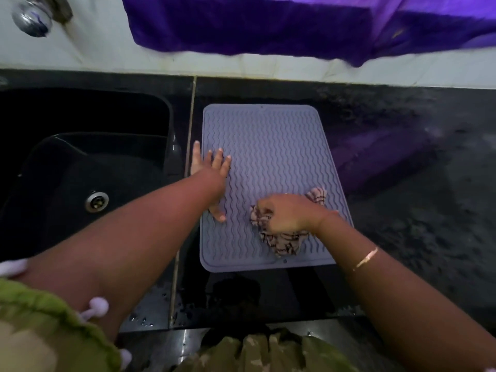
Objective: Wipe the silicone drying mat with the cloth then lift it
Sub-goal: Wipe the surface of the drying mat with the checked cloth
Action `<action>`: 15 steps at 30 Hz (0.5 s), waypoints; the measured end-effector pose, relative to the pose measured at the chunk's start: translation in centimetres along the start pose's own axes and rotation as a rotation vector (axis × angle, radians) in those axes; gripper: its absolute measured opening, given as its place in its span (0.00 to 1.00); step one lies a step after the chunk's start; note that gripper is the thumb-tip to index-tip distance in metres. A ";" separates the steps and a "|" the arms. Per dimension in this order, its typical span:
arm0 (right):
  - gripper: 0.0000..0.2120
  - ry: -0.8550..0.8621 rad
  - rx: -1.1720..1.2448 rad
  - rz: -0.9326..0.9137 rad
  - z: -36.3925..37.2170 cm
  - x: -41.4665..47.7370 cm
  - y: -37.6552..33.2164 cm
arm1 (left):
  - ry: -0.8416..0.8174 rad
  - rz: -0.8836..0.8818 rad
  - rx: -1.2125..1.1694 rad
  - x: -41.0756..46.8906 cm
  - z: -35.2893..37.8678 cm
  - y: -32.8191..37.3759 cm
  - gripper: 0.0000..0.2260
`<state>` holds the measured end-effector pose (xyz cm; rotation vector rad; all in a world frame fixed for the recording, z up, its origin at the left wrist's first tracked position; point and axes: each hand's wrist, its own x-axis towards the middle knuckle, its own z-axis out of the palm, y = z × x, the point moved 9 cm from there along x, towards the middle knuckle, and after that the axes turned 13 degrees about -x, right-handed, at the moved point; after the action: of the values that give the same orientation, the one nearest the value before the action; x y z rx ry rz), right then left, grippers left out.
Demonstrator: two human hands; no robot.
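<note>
One view: head camera, looking down on a dark counter [402, 224] with a black sink [166, 114] on its left side.
Cut off: both arms enter from the bottom edge, so elbows and shoulders lie outside the picture; a green sleeve [40, 318] fills the lower left corner.
Hidden: the right hand [287, 213] covers the middle of the cloth [284, 241]; the left forearm covers the wrist and part of the palm of the left hand [212, 170].
Hard to make out: the top is blurred, with purple fabric [268, 25] hanging over a pale wall and a chrome tap [35, 17] at the upper left; the counter's right side is dim and smeared.
Mat: the grey silicone drying mat [271, 146] lies flat on the counter just right of the sink, wavy ridges up, long side running away from the person.
Left arm: reaches forward and rightward over the sink's corner, forearm nearly straight.
Left hand: palm down, fingers straight and spread, pressing on the mat's left edge; the outermost finger lies off the mat on the counter.
Right arm: comes in from the lower right, with a thin bangle [366, 259] on the forearm.
Right hand: knuckles up, fingers curled round the bunched cloth, holding it against the mat's near right part.
Cloth: pale, dark-striped, bulging out on both sides of the hand.
</note>
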<state>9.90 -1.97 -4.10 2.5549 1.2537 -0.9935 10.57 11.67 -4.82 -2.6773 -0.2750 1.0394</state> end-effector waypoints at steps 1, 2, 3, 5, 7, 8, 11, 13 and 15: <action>0.02 -0.029 0.058 0.006 0.0 -0.1 0.2 | 0.013 0.018 0.061 -0.3 -0.3 1.0 0.62; 0.02 -0.035 0.153 0.022 -0.4 -0.1 0.6 | 0.024 0.047 0.131 -0.9 -0.6 2.1 0.59; 0.01 -0.013 0.266 0.041 -1.3 -0.2 1.1 | 0.033 0.083 0.182 -1.5 -0.9 3.2 0.55; 0.03 0.148 0.439 0.104 -4.4 -0.4 2.8 | 0.044 0.157 0.177 -2.7 -1.1 5.0 0.42; 0.04 0.357 0.530 0.180 -8.2 -0.8 4.9 | 0.051 0.191 0.064 -3.5 -1.3 5.3 0.34; 0.05 0.426 0.574 0.207 -9.6 -1.0 5.7 | 0.056 0.201 0.023 -3.9 -1.4 5.0 0.34; 0.10 0.560 0.755 0.232 -12.3 -1.3 6.9 | 0.043 0.235 -0.010 -4.1 -1.3 4.1 0.37; 0.12 0.654 0.983 0.218 -13.0 -1.8 7.3 | 0.036 0.227 -0.036 -4.0 -1.3 3.7 0.36; 0.20 0.697 1.349 0.123 -13.2 -2.1 7.2 | 0.038 0.214 -0.059 -3.9 -1.4 3.7 0.35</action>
<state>20.97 -3.03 6.26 4.2044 0.3903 -1.1930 9.00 6.87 -2.52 -2.8242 -0.0114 1.0518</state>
